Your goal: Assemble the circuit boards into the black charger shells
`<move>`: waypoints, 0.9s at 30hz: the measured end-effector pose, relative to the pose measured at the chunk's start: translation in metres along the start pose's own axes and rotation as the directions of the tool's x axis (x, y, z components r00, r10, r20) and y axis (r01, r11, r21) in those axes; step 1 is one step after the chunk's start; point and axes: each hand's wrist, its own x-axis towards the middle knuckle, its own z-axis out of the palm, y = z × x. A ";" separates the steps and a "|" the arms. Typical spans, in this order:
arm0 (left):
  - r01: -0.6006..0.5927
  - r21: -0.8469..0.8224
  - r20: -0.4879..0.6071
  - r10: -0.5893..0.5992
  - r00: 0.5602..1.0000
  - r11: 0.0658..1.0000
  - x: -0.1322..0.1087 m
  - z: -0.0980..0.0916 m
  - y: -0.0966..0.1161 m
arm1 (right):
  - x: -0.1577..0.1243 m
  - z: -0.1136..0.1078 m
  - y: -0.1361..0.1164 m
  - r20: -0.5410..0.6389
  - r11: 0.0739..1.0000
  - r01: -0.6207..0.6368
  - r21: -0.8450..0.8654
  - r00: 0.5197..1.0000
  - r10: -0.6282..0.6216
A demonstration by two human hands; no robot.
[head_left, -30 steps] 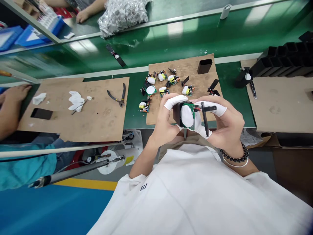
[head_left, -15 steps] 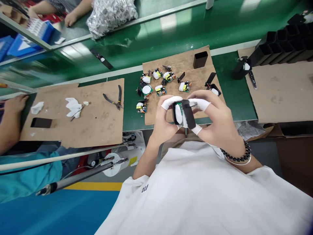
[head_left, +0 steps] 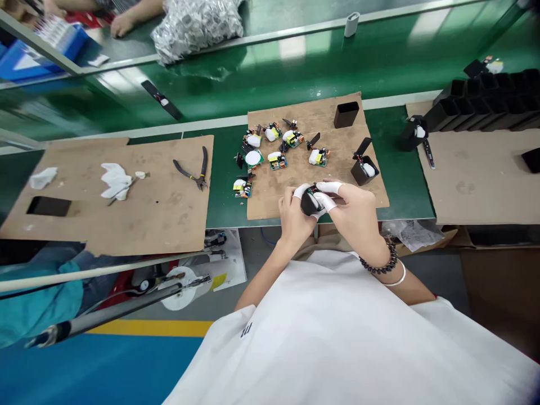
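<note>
My left hand, with white finger covers on its fingertips, is wrapped round a small black plastic case above the near edge of the cardboard. A bit of green circuit board and something white show in the case's opening. My right hand, also in white finger covers, pinches at that opening, its fingers hiding most of it. Just beyond stands an open black case with a white pad inside and a black end piece sticking up. Several circuit boards with yellow and white parts, one of them a board, lie on and beside the cardboard.
An upright black case stands at the cardboard's back. Rows of black cases and a pen-like tool lie to the right. Pliers rest on the left cardboard. Another person's hand is across the bench.
The held case has tilted and moved down toward the bench. The flat black piece my right fingers held over it no longer shows clearly. Both hands have drawn closer together.
</note>
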 end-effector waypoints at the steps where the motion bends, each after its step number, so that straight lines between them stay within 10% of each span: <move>1: 0.006 0.049 -0.011 -0.005 1.000 0.999 0.001 0.002 -0.001 | 0.000 0.004 0.003 -0.012 1.000 -0.005 -0.011 1.000 0.005; 18: -0.032 0.063 -0.160 0.042 0.986 0.998 -0.007 0.024 -0.017 | -0.014 0.050 0.033 -0.284 0.997 0.069 0.041 0.957 -0.055; 27: 0.014 0.014 -0.151 -0.012 0.989 1.000 -0.014 0.030 -0.024 | -0.010 0.050 0.027 -0.238 1.000 -0.024 0.005 0.971 0.025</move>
